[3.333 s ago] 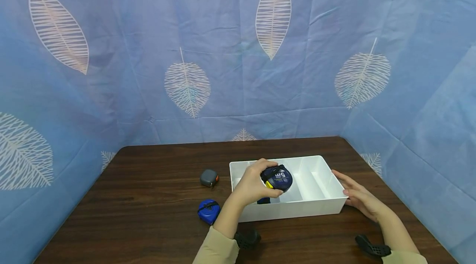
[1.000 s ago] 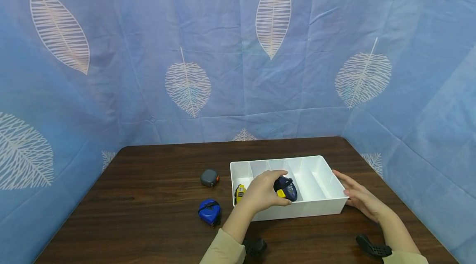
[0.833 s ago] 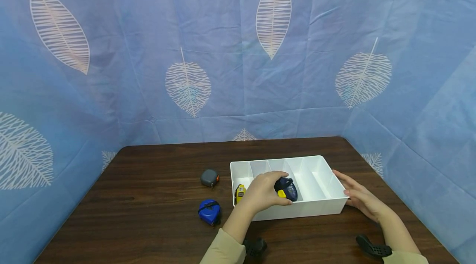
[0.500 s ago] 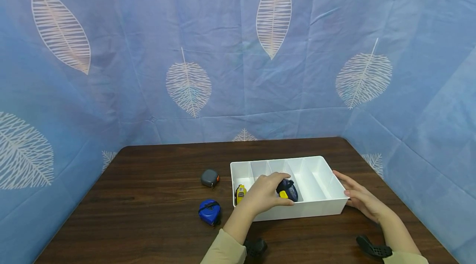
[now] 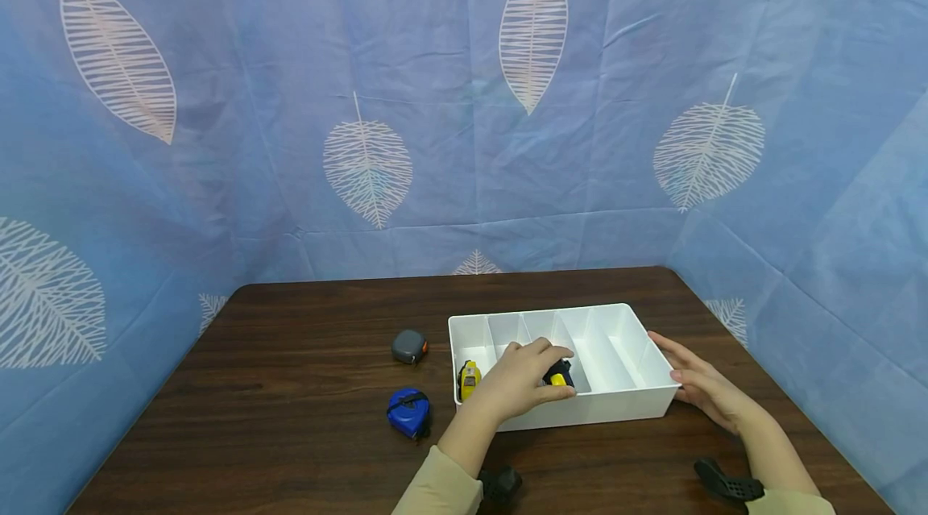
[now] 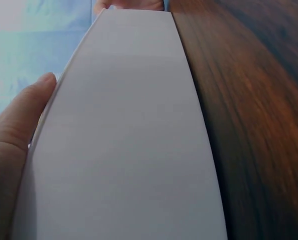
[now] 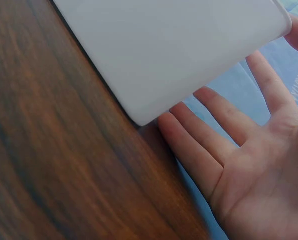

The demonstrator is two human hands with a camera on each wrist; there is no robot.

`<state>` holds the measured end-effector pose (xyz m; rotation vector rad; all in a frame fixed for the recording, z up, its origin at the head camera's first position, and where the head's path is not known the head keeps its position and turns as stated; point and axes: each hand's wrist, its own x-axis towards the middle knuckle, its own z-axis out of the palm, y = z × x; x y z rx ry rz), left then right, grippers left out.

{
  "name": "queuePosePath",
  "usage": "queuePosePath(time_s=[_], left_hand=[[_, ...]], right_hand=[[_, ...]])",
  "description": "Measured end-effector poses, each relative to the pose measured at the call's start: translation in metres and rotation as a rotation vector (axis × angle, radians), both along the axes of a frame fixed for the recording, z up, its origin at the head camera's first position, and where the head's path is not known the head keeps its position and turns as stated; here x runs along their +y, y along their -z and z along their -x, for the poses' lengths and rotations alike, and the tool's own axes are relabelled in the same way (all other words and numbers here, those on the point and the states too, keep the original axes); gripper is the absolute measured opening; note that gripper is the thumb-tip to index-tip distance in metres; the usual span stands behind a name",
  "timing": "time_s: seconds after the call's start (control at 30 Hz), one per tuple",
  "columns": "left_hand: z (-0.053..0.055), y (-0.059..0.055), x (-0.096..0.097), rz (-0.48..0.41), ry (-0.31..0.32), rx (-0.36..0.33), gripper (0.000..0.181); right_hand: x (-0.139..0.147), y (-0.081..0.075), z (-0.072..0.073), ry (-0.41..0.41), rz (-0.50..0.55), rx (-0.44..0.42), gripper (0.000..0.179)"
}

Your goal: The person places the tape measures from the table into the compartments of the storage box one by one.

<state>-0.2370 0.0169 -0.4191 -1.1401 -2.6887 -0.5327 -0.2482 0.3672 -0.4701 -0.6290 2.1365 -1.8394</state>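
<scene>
White box (image 5: 573, 410) held a dark tape measure (image 5: 560, 375) at six o'clock.
The left hand (image 5: 513, 380) gripped that tape measure in the middle compartment (image 5: 545, 327); the right hand (image 5: 709, 394), fingers extended, touched the box's three-o'clock end.

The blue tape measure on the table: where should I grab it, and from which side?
I'd pinch the blue tape measure by its rounded outer edges, coming from above and its left. Its broad face looks turned up, and the left hand and white box are on its right. Avoid the black strap.
</scene>
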Motion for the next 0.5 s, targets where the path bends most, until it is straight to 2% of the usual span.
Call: queuePosePath(time_s=[0.17,0.3,0.5], left_hand=[[0.0019,-0.0001,-0.0015,-0.005,0.055,0.076,0.026],[0.0026,-0.0005,-0.0027,-0.015,0.084,0.067,0.023],[0.0023,-0.0011,-0.0029,-0.010,0.083,0.076,0.022]], right_hand=[[0.0004,0.0007,0.0005,0.001,0.004,-0.008,0.065],[0.0004,0.0007,0.0006,0.002,0.008,-0.013,0.065],[-0.0006,-0.0001,0.0005,-0.001,0.008,-0.011,0.064]])
